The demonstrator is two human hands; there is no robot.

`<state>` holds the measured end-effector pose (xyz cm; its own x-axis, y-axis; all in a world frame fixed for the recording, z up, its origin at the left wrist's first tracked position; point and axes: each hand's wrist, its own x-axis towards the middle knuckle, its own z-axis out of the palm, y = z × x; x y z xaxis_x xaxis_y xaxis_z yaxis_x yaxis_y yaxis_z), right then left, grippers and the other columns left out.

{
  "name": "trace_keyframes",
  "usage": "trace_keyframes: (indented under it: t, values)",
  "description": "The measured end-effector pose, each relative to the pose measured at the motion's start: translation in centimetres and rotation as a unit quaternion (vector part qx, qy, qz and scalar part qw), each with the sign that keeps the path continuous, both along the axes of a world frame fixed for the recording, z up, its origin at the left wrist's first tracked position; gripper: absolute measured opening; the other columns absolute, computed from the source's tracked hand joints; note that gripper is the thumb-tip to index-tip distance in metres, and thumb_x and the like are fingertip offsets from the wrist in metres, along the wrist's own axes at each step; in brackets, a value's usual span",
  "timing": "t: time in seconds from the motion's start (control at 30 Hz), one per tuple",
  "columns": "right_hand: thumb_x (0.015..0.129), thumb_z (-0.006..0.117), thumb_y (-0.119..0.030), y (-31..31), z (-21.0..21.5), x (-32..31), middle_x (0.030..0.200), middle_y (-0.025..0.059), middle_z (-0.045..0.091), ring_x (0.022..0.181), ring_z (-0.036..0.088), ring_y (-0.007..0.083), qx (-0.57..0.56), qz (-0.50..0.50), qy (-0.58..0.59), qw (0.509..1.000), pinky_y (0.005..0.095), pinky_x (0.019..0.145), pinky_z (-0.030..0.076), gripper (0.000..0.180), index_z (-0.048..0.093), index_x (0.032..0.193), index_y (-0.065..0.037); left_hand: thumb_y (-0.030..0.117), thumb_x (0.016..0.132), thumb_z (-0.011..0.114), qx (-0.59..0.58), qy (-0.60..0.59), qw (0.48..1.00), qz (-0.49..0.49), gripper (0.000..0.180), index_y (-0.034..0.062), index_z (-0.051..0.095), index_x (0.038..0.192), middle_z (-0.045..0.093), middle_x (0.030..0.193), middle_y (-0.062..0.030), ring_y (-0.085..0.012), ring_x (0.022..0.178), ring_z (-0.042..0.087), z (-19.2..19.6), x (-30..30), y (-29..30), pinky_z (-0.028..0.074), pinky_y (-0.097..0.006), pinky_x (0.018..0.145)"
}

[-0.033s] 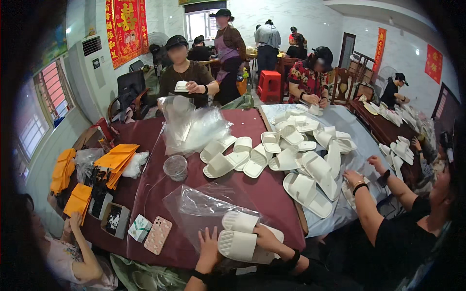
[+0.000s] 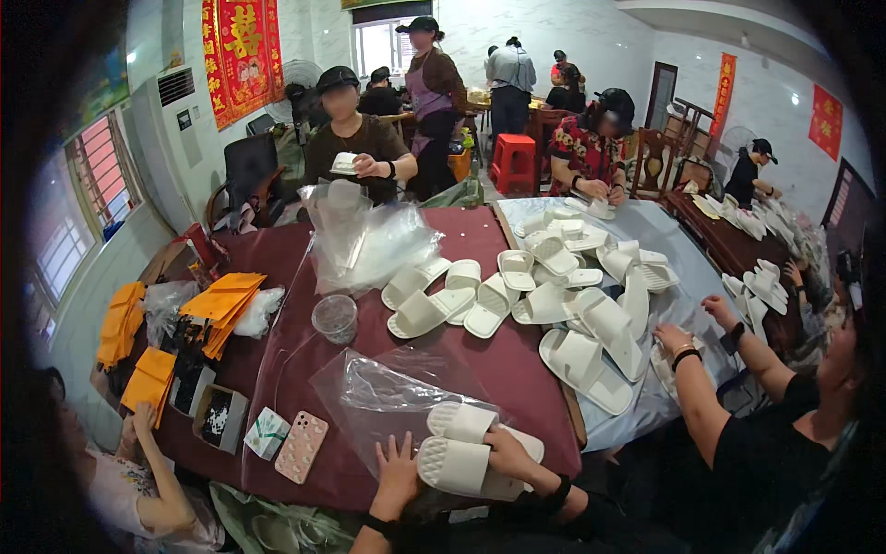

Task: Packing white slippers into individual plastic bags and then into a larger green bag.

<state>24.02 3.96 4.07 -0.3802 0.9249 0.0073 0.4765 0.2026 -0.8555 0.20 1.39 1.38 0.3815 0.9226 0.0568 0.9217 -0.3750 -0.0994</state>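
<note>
A pair of white slippers (image 2: pixel 452 464) with quilted straps lies at the front of the dark red table, side by side, toes to the left. My right hand (image 2: pixel 510 459) grips the pair from the heel side, its fingers partly hidden at the straps. My left hand (image 2: pixel 398 474) is open, fingers spread flat on a clear plastic bag (image 2: pixel 388 383), just left of the slippers. The bag spreads out behind and partly beneath them; where its mouth lies I cannot tell.
Several loose white slippers (image 2: pixel 591 369) are heaped beyond, beside a stack of clear bags (image 2: pixel 369 245). A clear tub (image 2: pixel 334 319), a phone (image 2: pixel 301 448), a small box (image 2: pixel 267 434) and orange packets (image 2: pixel 221 305) stand to the left. A co-worker's arms (image 2: pixel 692 369) reach in from the right.
The slippers have shifted very slightly to the right with my right hand on them. My left hand stays spread on the bag.
</note>
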Motion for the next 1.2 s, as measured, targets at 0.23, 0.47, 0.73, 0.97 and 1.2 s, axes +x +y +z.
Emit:
trace_keyframes:
  t: [0.23, 0.47, 0.73, 0.97, 1.2]
  values:
    - [0.079, 0.058, -0.017, -0.7, -0.8, 1.4, 0.119, 0.0154, 0.050, 0.111, 0.046, 0.0316, -0.019, 0.080, 0.025, 0.996, 0.0374, 0.093, 0.035, 0.030, 0.061, 0.106, -0.005, 0.031, 0.076, 0.060, -0.039, -0.157, 0.987, 0.009, 0.050, 0.0234, 0.048, 0.125, 0.033, 0.137, -0.0139, -0.0411, 0.124, 0.027, 0.1, -0.2, 0.3, 0.020, -0.059, 0.099]
    - [0.082, 0.058, -0.016, -2.0, 2.9, 2.4, 0.124, 0.0134, 0.045, 0.116, 0.040, 0.0270, -0.115, 0.325, 0.149, 0.927, 0.0354, 0.097, 0.031, 0.033, 0.057, 0.113, -0.005, 0.030, 0.077, 0.059, 0.093, -0.169, 0.981, -0.017, 0.033, 0.0263, 0.060, 0.110, 0.048, 0.123, -0.0114, -0.0359, 0.114, 0.040, -0.9, -0.1, 2.9, 0.030, -0.050, 0.093]
    - [0.081, 0.058, -0.014, -2.5, 3.9, 2.7, 0.123, 0.0150, 0.046, 0.116, 0.041, 0.0285, -0.092, 0.324, 0.123, 0.934, 0.0351, 0.097, 0.032, 0.031, 0.058, 0.111, -0.004, 0.021, 0.080, 0.058, 0.088, -0.303, 0.949, 0.016, 0.021, 0.0139, 0.065, 0.099, 0.053, 0.117, -0.0102, -0.0342, 0.112, 0.043, 3.1, -0.5, 4.1, 0.032, -0.046, 0.093]
    - [0.076, 0.058, -0.014, -2.1, 2.6, 2.7, 0.111, 0.0159, 0.053, 0.102, 0.049, 0.0352, 0.108, 0.050, -0.029, 0.993, 0.0399, 0.087, 0.039, 0.029, 0.062, 0.102, -0.004, 0.017, 0.082, 0.055, 0.092, -0.355, 0.930, 0.002, 0.021, 0.0099, 0.064, 0.099, 0.056, 0.112, -0.0096, -0.0313, 0.110, 0.045, 7.6, 0.0, 3.2, 0.034, -0.042, 0.092]
    - [0.070, 0.057, -0.008, -2.2, 1.5, 1.9, 0.097, 0.0130, 0.054, 0.093, 0.051, 0.0334, 0.227, -0.059, -0.087, 0.968, 0.0410, 0.077, 0.044, 0.018, 0.060, 0.087, -0.003, 0.017, 0.081, 0.056, 0.054, -0.390, 0.919, -0.025, 0.021, 0.0099, 0.064, 0.099, 0.059, 0.108, -0.0091, -0.0298, 0.107, 0.049, 7.2, 1.4, 2.8, 0.036, -0.041, 0.090]
